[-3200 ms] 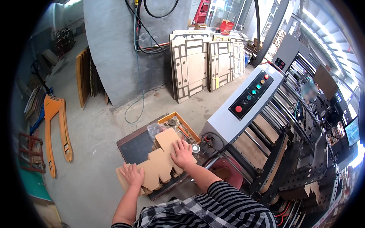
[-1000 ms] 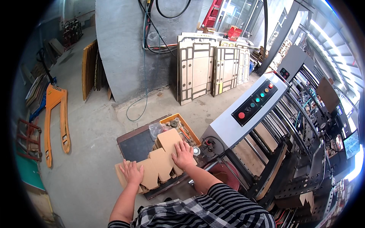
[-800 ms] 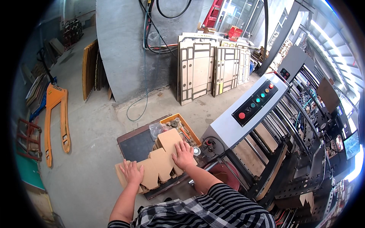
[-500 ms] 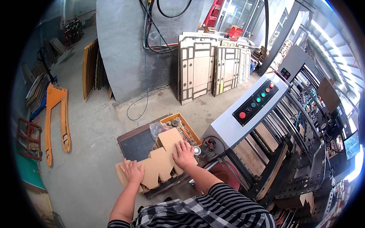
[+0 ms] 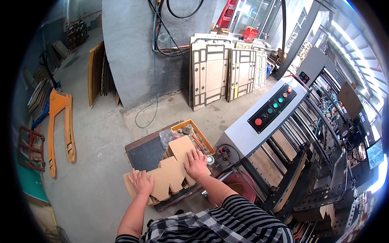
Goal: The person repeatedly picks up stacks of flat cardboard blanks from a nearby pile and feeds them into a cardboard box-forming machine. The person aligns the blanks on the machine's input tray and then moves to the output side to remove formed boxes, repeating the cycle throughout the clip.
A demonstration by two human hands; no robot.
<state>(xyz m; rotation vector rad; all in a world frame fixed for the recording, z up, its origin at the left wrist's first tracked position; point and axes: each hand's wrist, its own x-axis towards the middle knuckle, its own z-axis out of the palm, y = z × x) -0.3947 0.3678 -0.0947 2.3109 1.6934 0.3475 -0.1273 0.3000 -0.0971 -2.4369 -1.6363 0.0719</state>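
1. A stack of cut cardboard blanks [image 5: 172, 176] is laid flat on a low bench [image 5: 148, 152] at the lower centre of the frame, probably so that its edges can be squared up by pressing from above.
2. The left hand [image 5: 141, 182] is spread flat on the near left end of the stack, fingers apart, with nothing clasped.
3. The right hand [image 5: 197, 164] is pressed palm down on the right part of the stack, its grip likewise open and flat, so the stack is pinned at both ends and not lifted.
4. Just beyond the stack, an orange tray [image 5: 193, 133] of small tools and parts is seen, with a crumpled clear bag [image 5: 166, 137] beside it.
5. To the right, a grey machine with a sloping control panel [image 5: 272, 108] stands close against the bench, which narrows the room on that side.
6. At the left of the frame an orange pallet jack [image 5: 58, 125] is parked on the concrete floor, well apart.
7. Wooden die boards [image 5: 210, 71] are leaned against the wall at upper centre.
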